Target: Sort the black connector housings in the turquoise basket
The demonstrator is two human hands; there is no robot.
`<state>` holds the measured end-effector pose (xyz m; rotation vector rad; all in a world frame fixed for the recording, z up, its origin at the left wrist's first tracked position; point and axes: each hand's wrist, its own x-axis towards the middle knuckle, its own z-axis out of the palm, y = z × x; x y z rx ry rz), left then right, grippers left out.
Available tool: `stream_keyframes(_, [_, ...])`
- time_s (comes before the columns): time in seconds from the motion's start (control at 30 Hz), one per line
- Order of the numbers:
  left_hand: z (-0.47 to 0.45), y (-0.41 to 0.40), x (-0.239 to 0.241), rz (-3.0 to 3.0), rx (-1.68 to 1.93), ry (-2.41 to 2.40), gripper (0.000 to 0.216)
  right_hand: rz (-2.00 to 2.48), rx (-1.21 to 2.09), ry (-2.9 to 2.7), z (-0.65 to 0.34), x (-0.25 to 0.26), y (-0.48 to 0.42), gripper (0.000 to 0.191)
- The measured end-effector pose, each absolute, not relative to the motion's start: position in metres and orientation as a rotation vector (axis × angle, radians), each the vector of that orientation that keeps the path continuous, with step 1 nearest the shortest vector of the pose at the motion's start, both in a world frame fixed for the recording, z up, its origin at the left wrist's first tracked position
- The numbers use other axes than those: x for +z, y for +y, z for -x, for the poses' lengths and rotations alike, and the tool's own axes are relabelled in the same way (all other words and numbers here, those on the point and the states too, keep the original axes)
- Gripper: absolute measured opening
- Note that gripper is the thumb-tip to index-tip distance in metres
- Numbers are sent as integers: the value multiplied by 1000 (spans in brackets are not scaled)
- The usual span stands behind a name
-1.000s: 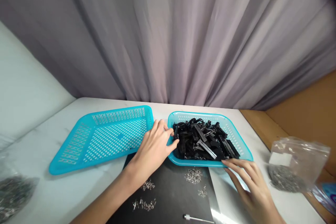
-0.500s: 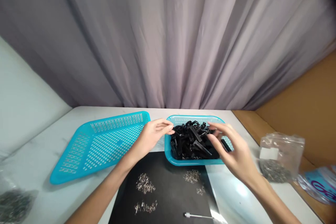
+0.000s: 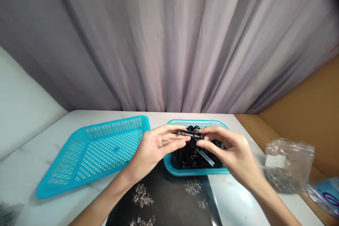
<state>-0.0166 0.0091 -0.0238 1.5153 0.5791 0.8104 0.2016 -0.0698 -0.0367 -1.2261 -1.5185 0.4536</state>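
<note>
A narrow black plastic part [image 3: 190, 134] is held level between my two hands, above the right-hand basket. My left hand [image 3: 160, 141] has its fingertips and thumb closed around the left end. The right end is pinched by my right hand [image 3: 227, 143], thumb below and fingers above. Beneath them, the blue basket [image 3: 185, 173] holds a heap of similar black parts [image 3: 182, 157]. One long part [image 3: 205, 158] with a pale shine lies slanted on top. Fingers hide portions of the held part's ends.
On the left, a blue perforated basket [image 3: 106, 152] sits tilted on the white table. Small metal pieces [image 3: 142, 196] lie in several piles on a black mat [image 3: 174, 204]. A clear bag [image 3: 288, 166] of metal bits and a bottle [image 3: 327, 196] stand at right, near cardboard [image 3: 304, 102].
My hands have come together over the basket and now hold a black part between them. The view has shifted, and the screwdriver-like tool has left the frame.
</note>
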Motion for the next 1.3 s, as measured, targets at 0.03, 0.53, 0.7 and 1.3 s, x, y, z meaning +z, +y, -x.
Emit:
stream_keyframes(0.03, [16,8,-24,-1513,827,581,37,1221,421,-1547,-203,-35,-71,26])
stream_keyframes(0.53, [22,9,-19,-1806,987,729,21,1291,201,-1705,-219,-25,-84,31])
stream_keyframes(0.7, [31,36,-34,-2265,979,956,17,1611,-62,-1926,-246,-46,-68,32])
stream_keyframes(1.3, [-5,51,-79,-2311,793,912,25,1740,-198,-2161,-232,-67,-52,28])
